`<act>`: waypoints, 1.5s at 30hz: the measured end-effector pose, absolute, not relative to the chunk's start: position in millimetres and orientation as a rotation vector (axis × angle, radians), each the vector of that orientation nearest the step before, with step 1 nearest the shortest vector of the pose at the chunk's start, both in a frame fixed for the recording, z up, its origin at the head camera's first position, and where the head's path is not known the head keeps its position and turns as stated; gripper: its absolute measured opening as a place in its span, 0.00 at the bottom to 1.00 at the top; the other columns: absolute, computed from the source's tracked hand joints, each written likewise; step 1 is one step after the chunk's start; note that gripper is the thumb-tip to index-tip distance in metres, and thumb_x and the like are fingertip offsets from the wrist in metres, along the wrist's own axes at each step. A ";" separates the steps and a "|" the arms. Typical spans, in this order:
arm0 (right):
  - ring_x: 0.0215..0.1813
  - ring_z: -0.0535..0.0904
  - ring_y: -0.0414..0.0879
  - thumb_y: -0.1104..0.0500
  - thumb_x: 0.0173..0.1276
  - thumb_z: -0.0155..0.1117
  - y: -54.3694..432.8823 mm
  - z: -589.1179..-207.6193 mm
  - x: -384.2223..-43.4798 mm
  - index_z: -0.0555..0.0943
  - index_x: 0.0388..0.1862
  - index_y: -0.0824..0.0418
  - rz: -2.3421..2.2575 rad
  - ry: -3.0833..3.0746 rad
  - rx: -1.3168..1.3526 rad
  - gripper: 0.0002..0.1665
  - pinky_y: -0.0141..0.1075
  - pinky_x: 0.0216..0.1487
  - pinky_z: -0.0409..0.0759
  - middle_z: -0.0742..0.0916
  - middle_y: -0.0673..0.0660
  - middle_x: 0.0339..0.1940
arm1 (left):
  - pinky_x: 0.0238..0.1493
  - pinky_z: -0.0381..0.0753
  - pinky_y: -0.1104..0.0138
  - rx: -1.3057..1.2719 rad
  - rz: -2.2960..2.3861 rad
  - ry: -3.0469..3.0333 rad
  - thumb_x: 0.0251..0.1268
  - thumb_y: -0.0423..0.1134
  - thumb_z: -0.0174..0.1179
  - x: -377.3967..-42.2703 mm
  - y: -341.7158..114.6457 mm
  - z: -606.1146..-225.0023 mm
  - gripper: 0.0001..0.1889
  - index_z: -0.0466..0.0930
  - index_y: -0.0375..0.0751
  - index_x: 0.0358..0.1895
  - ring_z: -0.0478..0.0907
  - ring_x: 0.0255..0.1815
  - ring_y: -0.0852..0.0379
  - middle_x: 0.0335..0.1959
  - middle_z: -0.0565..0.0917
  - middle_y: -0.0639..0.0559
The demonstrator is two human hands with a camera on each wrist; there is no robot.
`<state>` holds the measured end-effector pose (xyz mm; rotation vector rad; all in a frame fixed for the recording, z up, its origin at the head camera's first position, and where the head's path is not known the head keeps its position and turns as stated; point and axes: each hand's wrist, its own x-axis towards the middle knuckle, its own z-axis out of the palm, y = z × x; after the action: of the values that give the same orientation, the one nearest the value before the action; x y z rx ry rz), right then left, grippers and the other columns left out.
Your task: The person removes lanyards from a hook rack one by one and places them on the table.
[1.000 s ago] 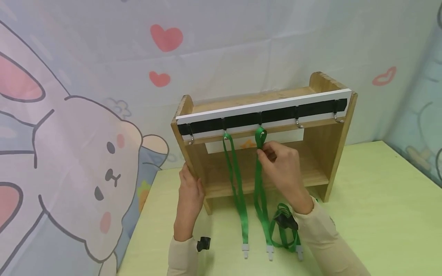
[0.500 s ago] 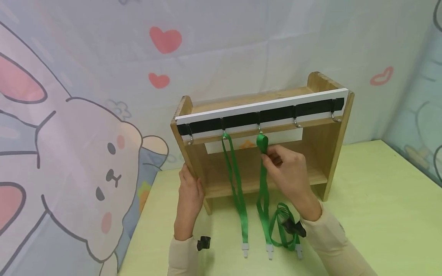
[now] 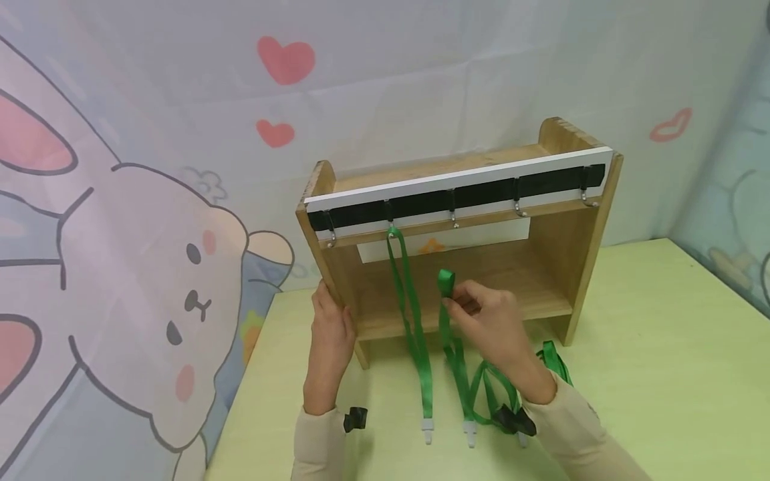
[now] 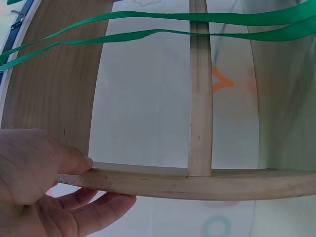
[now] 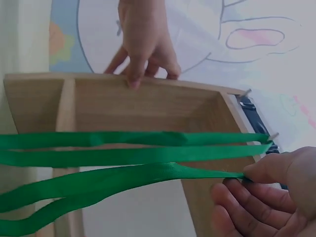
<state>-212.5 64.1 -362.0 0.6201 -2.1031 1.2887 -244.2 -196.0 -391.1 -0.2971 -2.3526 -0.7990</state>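
My left hand [image 3: 329, 337] grips the left side panel of a small wooden shelf [image 3: 586, 260]; the left wrist view shows the thumb on one face of the panel edge and fingers on the other. My right hand [image 3: 496, 327] pinches a green lanyard [image 3: 460, 384] near its looped top, in front of the shelf opening and below the middle hook [image 3: 454, 219]. The lanyard's pale clip [image 3: 470, 434] lies on the table. To its left, another green lanyard [image 3: 414, 314] hangs from the second hook. In the right wrist view thumb and fingertips meet on the held strap [image 5: 207, 173].
A white strip with a black band [image 3: 487, 196] and several metal hooks runs along the shelf's upper front. More green lanyard [image 3: 490, 397] lies bunched on the light table [image 3: 656, 347] by the right wrist, partly hidden. A printed cloth [image 3: 391, 80] hangs behind.
The pinched lanyard's loop has come off the middle hook, and my right hand has moved down with it. My left hand stays on the shelf panel.
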 end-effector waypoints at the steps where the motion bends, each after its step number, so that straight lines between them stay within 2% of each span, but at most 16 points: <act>1: 0.29 0.85 0.44 0.70 0.65 0.70 63.5 -363.2 -211.8 0.85 0.34 0.68 1.292 -2.114 0.626 0.01 0.33 0.32 0.84 0.88 0.53 0.28 | 0.44 0.84 0.43 -0.298 -0.800 -2.355 0.71 0.21 0.54 -244.1 -195.9 -391.4 0.32 0.47 0.23 0.71 0.78 0.49 0.24 0.60 0.64 0.22; 9: 0.29 0.85 0.41 0.73 0.65 0.68 58.7 -372.4 -207.0 0.85 0.33 0.63 1.368 -2.175 0.672 0.06 0.33 0.32 0.84 0.88 0.52 0.28 | 0.44 0.84 0.43 -0.290 -0.797 -2.352 0.71 0.21 0.55 -243.2 -196.7 -393.5 0.32 0.47 0.22 0.71 0.78 0.49 0.24 0.61 0.64 0.22; 24: 0.32 0.86 0.41 0.68 0.68 0.68 64.8 -395.7 -199.2 0.85 0.33 0.63 1.455 -2.381 0.802 0.04 0.33 0.37 0.84 0.89 0.53 0.31 | 0.41 0.85 0.44 -0.308 -0.784 -2.326 0.70 0.19 0.54 -243.6 -196.8 -394.6 0.32 0.48 0.21 0.71 0.80 0.46 0.25 0.60 0.64 0.22; 30: 0.32 0.85 0.40 0.65 0.70 0.68 70.8 -405.8 -198.8 0.83 0.29 0.60 1.463 -2.458 0.854 0.07 0.34 0.38 0.84 0.88 0.50 0.28 | 0.44 0.84 0.43 -0.299 -0.788 -2.330 0.70 0.20 0.54 -244.4 -197.5 -393.4 0.32 0.49 0.22 0.71 0.79 0.49 0.24 0.59 0.65 0.22; 39: 0.30 0.84 0.40 0.64 0.70 0.67 72.8 -416.0 -203.2 0.84 0.31 0.62 1.433 -2.556 0.786 0.06 0.34 0.34 0.83 0.87 0.50 0.28 | 0.46 0.84 0.44 -0.295 -0.810 -2.341 0.71 0.20 0.53 -248.8 -199.0 -386.7 0.32 0.48 0.22 0.72 0.79 0.51 0.25 0.60 0.65 0.23; 45: 0.22 0.77 0.37 0.66 0.67 0.68 70.9 -427.0 -208.7 0.83 0.28 0.61 1.312 -2.638 0.662 0.07 0.33 0.25 0.78 0.85 0.49 0.22 | 0.43 0.85 0.46 -0.273 -0.828 -2.365 0.70 0.20 0.54 -247.6 -196.7 -389.7 0.32 0.49 0.20 0.72 0.80 0.50 0.26 0.61 0.65 0.22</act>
<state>-208.7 70.9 -427.0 0.6617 -2.6377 1.3116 -247.6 -196.7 -389.7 -0.2729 -2.3646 -0.8279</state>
